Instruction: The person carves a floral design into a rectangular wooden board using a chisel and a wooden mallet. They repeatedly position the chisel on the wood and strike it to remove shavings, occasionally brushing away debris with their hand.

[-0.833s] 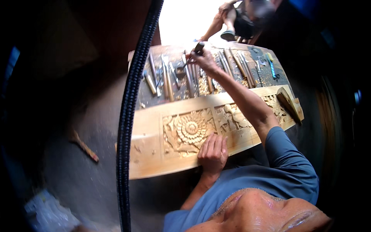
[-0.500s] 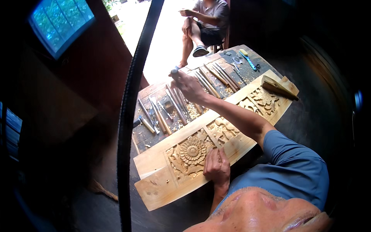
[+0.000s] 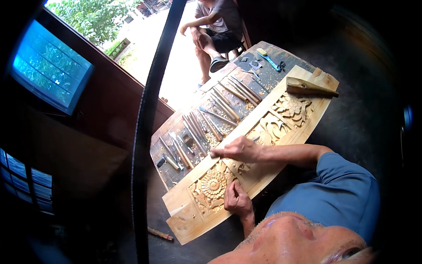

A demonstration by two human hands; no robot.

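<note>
A long pale wooden panel (image 3: 182, 200) with carved flowers and leaves lies slantwise along the near side of the workbench. My right hand (image 3: 241, 149) is closed over the middle of the panel. It grips what looks like a chisel (image 3: 214, 154); its rounded end sticks out to the left, and the hand hides most of it. At the panel's near edge, beside the large carved round flower (image 3: 214, 185), my left hand (image 3: 238, 200) rests with its fingers curled. Whatever those fingers hold, if anything, is hidden.
Several chisels (image 3: 226, 105) lie in rows on the workbench (image 3: 281, 55) among wood shavings. A tapered wooden mallet-like piece (image 3: 312, 87) rests on the panel's far right end. A blue-handled brush (image 3: 269, 59) lies near the far corner. Beyond the bench, a person (image 3: 217, 31) sits by the doorway.
My right hand has come back from above the tool rows to the carved panel, with the tool still in it. My left hand stays at the panel's near edge. The view has shifted.
</note>
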